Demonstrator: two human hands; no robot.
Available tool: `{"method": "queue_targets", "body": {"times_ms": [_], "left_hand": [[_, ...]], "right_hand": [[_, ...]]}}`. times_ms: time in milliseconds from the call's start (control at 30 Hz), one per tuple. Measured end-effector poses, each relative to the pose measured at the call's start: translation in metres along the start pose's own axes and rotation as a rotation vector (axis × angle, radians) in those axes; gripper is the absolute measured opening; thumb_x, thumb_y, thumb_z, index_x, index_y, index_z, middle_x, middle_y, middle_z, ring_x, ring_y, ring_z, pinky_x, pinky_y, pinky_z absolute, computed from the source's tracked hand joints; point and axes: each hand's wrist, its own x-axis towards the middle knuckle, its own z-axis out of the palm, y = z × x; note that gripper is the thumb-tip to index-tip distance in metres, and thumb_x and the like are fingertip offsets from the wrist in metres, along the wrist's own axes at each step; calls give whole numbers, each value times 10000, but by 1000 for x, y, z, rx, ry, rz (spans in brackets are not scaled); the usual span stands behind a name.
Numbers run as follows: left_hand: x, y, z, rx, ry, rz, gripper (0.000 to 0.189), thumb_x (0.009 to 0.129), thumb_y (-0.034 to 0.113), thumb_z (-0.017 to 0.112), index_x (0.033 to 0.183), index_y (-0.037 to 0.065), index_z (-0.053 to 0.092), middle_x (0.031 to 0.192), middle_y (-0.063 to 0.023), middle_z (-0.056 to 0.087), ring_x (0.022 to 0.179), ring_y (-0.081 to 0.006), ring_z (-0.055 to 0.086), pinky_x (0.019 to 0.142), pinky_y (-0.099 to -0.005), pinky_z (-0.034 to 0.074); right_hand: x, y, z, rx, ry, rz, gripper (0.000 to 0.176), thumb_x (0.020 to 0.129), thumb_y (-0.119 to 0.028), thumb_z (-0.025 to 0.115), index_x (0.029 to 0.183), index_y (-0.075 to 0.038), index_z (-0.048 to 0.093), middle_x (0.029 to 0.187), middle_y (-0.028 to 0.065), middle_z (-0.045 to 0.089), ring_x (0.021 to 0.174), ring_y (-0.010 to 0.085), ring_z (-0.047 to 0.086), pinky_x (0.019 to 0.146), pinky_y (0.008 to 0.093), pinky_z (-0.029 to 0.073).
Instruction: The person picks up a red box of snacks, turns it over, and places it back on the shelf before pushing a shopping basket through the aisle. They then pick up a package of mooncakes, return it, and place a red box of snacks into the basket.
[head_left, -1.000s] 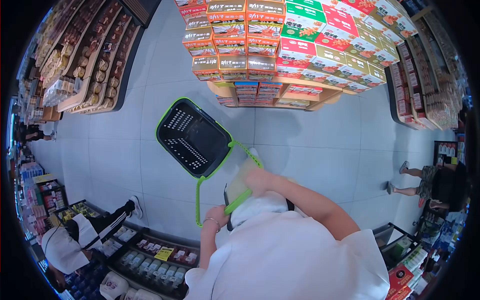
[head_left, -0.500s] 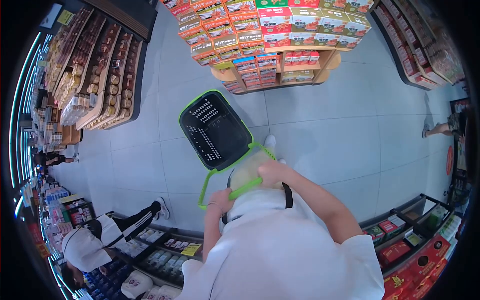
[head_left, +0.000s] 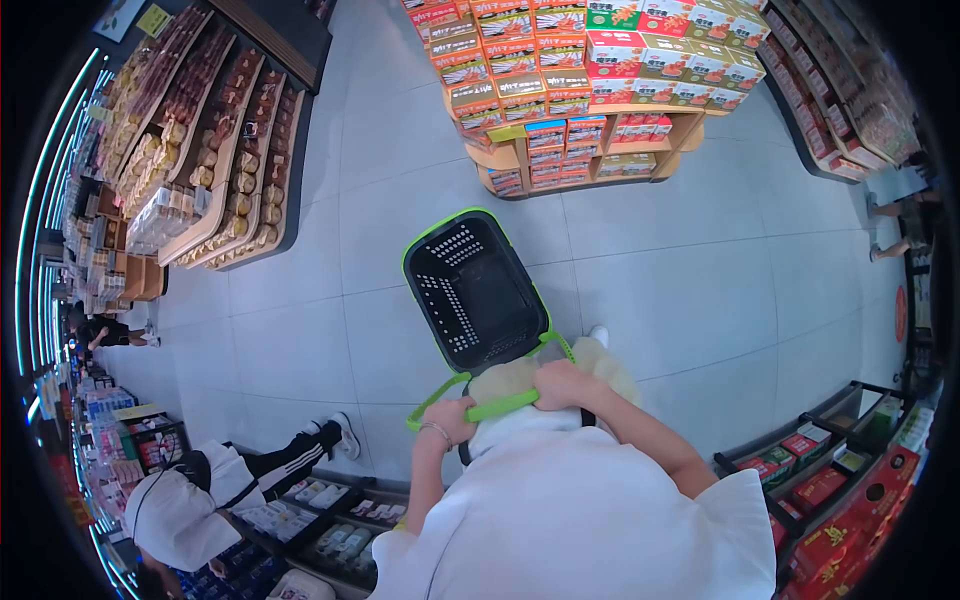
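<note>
A dark shopping basket (head_left: 478, 290) with a bright green rim stands on the floor just in front of me, and I see no goods inside it. Its green handle (head_left: 502, 405) comes back toward my waist. My left hand (head_left: 450, 418), with a bracelet at the wrist, is closed round the handle's left part. Toward the other end, my right hand (head_left: 562, 385) grips the same bar. Both sets of fingers are wrapped over the handle.
Ahead, a display stand (head_left: 600, 95) holds stacked orange, red and green boxes. Shelves of packaged food (head_left: 225, 160) curve along the left. A person in white (head_left: 200, 505) is beside low shelves at lower left. Red boxes (head_left: 850, 510) fill a display at lower right.
The basket and both hands now appear further right and lower in view. The display stand has also shifted right. My grip on the handle stays the same.
</note>
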Motion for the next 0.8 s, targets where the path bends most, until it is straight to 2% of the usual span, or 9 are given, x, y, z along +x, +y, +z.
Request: {"method": "queue_targets", "body": {"times_ms": [133, 267, 433, 567, 633, 800], "left_hand": [[-16, -56, 5, -10, 45, 96, 227, 781, 320, 615, 961, 206, 693, 808, -131, 697, 766, -339, 672, 746, -446, 530], [-16, -81, 1, 14, -10, 192, 236, 791, 332, 612, 980, 208, 680, 793, -130, 695, 738, -341, 670, 730, -441, 533], [-17, -94, 4, 9, -15, 302, 245, 789, 330, 618, 998, 214, 673, 792, -135, 693, 747, -339, 672, 721, -446, 537], [-27, -94, 6, 44, 7, 312, 248, 784, 319, 621, 997, 207, 677, 804, -142, 693, 758, -341, 672, 734, -448, 537], [-33, -83, 0, 24, -67, 315, 269, 773, 245, 598, 1022, 170, 670, 852, -183, 686, 814, -362, 661, 765, -454, 523], [-40, -60, 16, 128, -139, 384, 276, 765, 241, 601, 1020, 165, 674, 880, -180, 690, 826, -353, 664, 770, -451, 524]], "right_hand": [[23, -40, 34, -56, -66, 86, 231, 677, -237, 642, 742, -25, 707, 750, 225, 667, 741, 395, 659, 708, 481, 519], [16, -70, 39, -51, 2, 131, 218, 666, -227, 648, 750, -36, 710, 743, 221, 665, 733, 401, 651, 698, 486, 517], [13, -71, 67, -46, 63, 166, 201, 669, -222, 638, 745, -52, 713, 745, 211, 664, 728, 398, 645, 681, 488, 511], [2, -80, 83, -52, 120, 215, 220, 693, -249, 621, 738, -53, 711, 744, 201, 665, 721, 399, 640, 675, 486, 508], [-10, -83, 94, -7, 161, 261, 221, 698, -257, 620, 740, -61, 712, 744, 193, 666, 719, 396, 640, 671, 484, 508], [-53, -82, 121, 95, 255, 298, 218, 708, -288, 622, 751, -97, 718, 749, 175, 674, 719, 382, 647, 665, 477, 510]]}}
